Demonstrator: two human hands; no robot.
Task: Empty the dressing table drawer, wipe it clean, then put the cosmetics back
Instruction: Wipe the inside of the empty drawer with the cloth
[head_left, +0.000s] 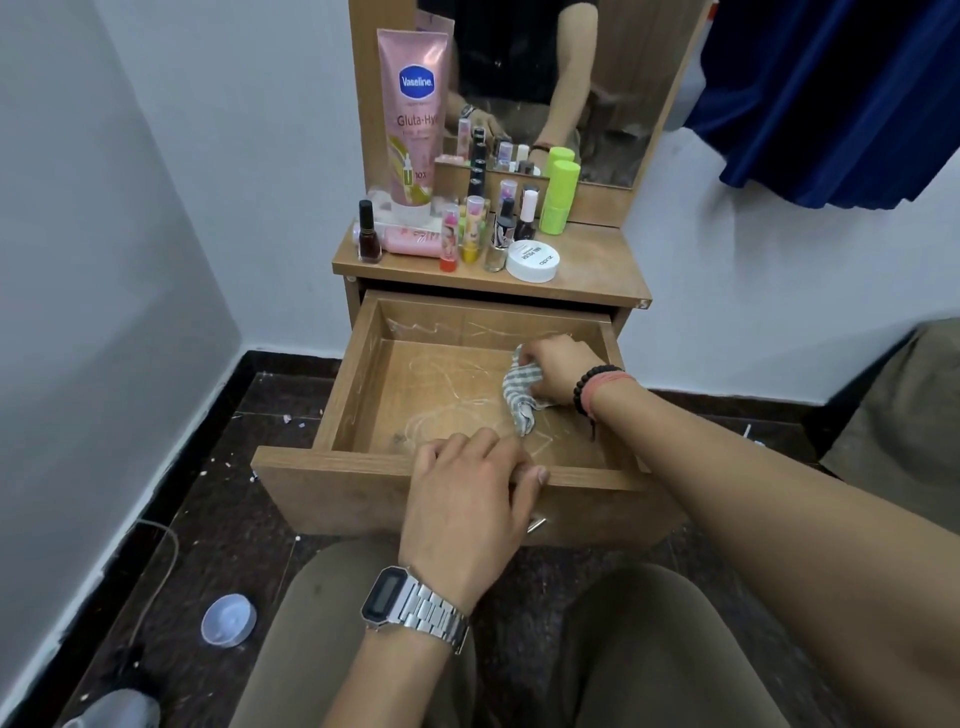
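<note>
The wooden drawer stands pulled out with no items inside; white streaks mark its floor. My right hand is inside at the right, shut on a grey-and-white checked cloth pressed to the drawer floor. My left hand rests on the drawer's front edge, fingers curled over it. On the table top stand the cosmetics: a tall pink Vaseline tube, a dark nail polish bottle, several lip balms, a white round jar and a green stick.
A mirror rises behind the table top. A white wall closes in on the left, and blue fabric hangs at the upper right. A clear plastic lid lies on the dark floor. My knees sit below the drawer.
</note>
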